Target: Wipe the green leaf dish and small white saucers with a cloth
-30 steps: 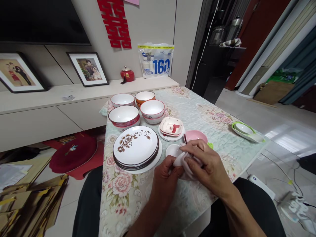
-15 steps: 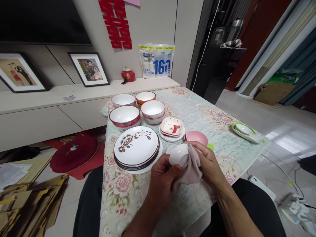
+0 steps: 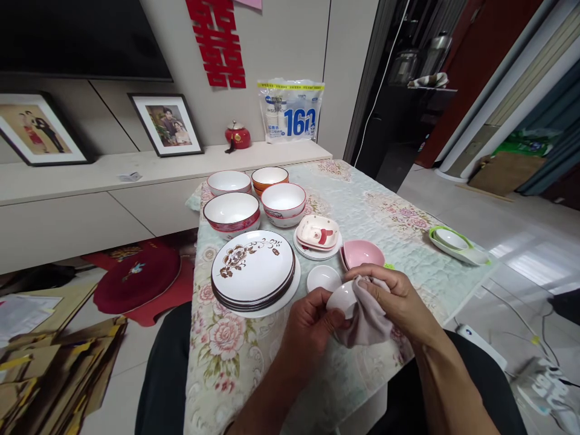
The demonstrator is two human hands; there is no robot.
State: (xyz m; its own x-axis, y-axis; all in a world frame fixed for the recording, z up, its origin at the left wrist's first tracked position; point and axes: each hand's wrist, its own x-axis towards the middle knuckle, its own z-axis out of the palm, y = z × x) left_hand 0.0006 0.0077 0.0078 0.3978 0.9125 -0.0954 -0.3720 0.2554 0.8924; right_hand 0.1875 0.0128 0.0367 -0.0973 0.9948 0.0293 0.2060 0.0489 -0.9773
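A small white dish (image 3: pixel 342 300) is pinched at its left rim by my left hand (image 3: pixel 312 320). My right hand (image 3: pixel 392 296) grips a greyish-pink cloth (image 3: pixel 369 323), which is wrapped over the right side of that dish. Just behind them, another small white dish (image 3: pixel 323 278) rests on the table. A pink bowl (image 3: pixel 364 252) sits close behind my right fingers. To the left of my hands is a stack of white plates (image 3: pixel 254 266) with a brown flower pattern. Rectangular dishes with a red motif (image 3: pixel 318 231) lie on small white plates.
Several stacked bowls (image 3: pixel 231 209) stand at the back left of the flowered tablecloth (image 3: pixel 394 211). Green-edged and white dishes (image 3: pixel 457 244) lie at the right edge. A low cabinet (image 3: pixel 176 175) behind carries framed photos, a red jar (image 3: pixel 238 136) and a plastic bag (image 3: pixel 292 112).
Both hands have moved slightly right and down with the dish and cloth. More of the small white dish on the table behind them now shows.
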